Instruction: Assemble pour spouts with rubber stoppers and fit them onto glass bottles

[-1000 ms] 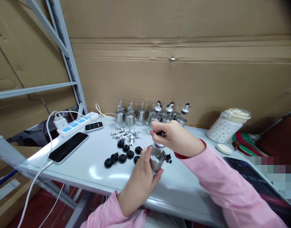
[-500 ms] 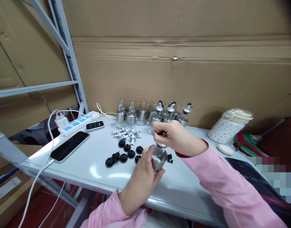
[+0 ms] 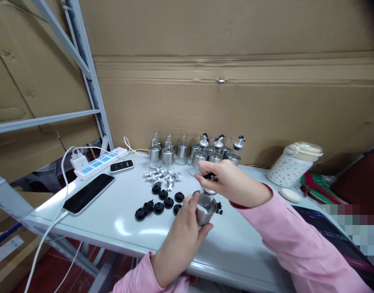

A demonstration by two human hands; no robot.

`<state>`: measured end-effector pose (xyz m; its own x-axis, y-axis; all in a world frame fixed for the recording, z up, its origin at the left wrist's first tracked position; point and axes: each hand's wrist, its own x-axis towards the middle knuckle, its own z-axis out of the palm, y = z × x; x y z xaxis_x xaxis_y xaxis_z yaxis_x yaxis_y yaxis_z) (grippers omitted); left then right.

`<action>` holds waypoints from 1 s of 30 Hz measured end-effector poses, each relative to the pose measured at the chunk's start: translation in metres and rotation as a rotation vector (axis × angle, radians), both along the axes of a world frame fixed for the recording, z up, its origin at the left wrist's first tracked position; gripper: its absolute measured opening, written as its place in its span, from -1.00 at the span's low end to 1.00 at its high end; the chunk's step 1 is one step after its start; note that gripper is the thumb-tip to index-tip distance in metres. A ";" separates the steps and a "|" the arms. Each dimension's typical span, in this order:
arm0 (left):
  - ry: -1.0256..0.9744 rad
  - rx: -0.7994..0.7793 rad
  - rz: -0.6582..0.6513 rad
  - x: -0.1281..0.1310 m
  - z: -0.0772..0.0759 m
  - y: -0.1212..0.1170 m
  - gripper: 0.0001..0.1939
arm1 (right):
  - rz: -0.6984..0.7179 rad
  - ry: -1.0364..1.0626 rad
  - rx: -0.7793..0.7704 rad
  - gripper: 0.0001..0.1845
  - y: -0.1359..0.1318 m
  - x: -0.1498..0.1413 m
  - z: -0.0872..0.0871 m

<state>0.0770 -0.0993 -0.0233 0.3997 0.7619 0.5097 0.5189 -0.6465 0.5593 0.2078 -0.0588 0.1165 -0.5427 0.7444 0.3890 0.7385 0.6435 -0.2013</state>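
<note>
A glass bottle with a steel sleeve (image 3: 206,211) leans in my left hand (image 3: 183,230), whose fingers wrap round its side. My right hand (image 3: 225,179) is closed on the pourer spout (image 3: 211,176) at the bottle's neck; its dark tip shows between my fingers, and the rest is mostly covered. Left of the bottle lie several black stoppers (image 3: 168,202). Behind them is a pile of silver spout pieces (image 3: 162,176). A few small black caps (image 3: 219,208) lie just right of the bottle.
Several sleeved bottles (image 3: 167,156) stand along the cardboard wall, three with pourers. On the left are a phone (image 3: 89,194), a power strip (image 3: 101,162) and a small black device (image 3: 121,166). A dotted flask (image 3: 293,162), a white oval object (image 3: 289,195) and a dark tablet (image 3: 324,232) lie rightward.
Both hands keep their hold on the bottle and pourer. The whole view has shifted slightly, with the table sitting a little lower in the picture.
</note>
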 end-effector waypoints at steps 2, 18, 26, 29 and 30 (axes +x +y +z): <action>0.008 0.002 0.009 -0.001 0.000 -0.001 -0.30 | 0.021 -0.005 -0.037 -0.71 -0.004 0.003 0.005; -0.169 0.185 0.063 0.000 0.004 -0.002 -0.34 | -0.055 0.571 -0.310 -0.69 -0.010 0.037 0.038; 0.026 0.133 0.081 0.000 0.003 -0.006 -0.40 | -0.197 0.906 -0.049 -0.83 0.033 0.005 0.026; 0.188 0.075 -0.049 -0.002 0.008 -0.007 -0.43 | -0.202 0.833 0.002 -0.84 0.062 -0.009 0.017; 0.243 0.069 -0.117 -0.002 0.010 -0.007 -0.44 | -0.207 0.782 0.023 -0.84 0.070 -0.012 0.015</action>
